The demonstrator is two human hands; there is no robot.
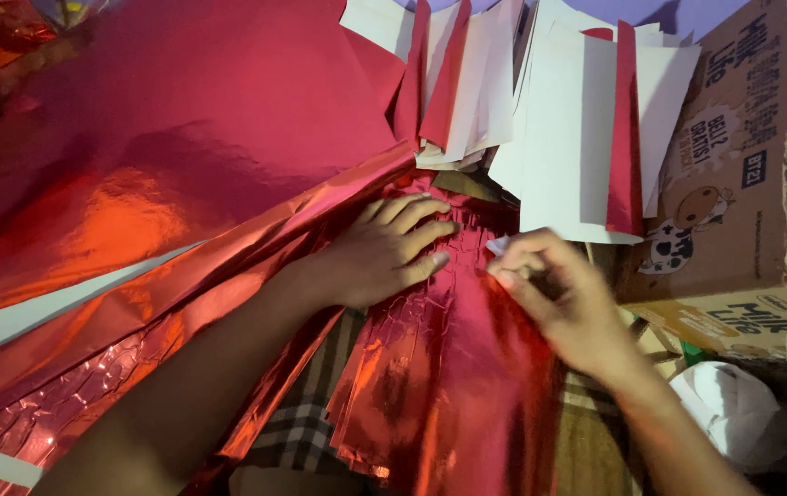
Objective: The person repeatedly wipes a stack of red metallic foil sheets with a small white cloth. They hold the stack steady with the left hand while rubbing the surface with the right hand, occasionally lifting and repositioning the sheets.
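My left hand (384, 253) lies flat, fingers together, pressing down on a pleated sheet of shiny red foil paper (439, 367). My right hand (554, 294) is just to its right, fingertips pinched on a small white bit at the foil's upper edge (498, 245); what that bit is cannot be made out. A large sheet of red foil (155, 147) spreads over the upper left and runs under my left forearm.
Folded white paper strips with red foil edges (577, 138) are stacked at the top middle. A brown printed cardboard box (733, 184) stands on the right. Below it sit a white crumpled object (733, 409) and checked cloth (297, 432).
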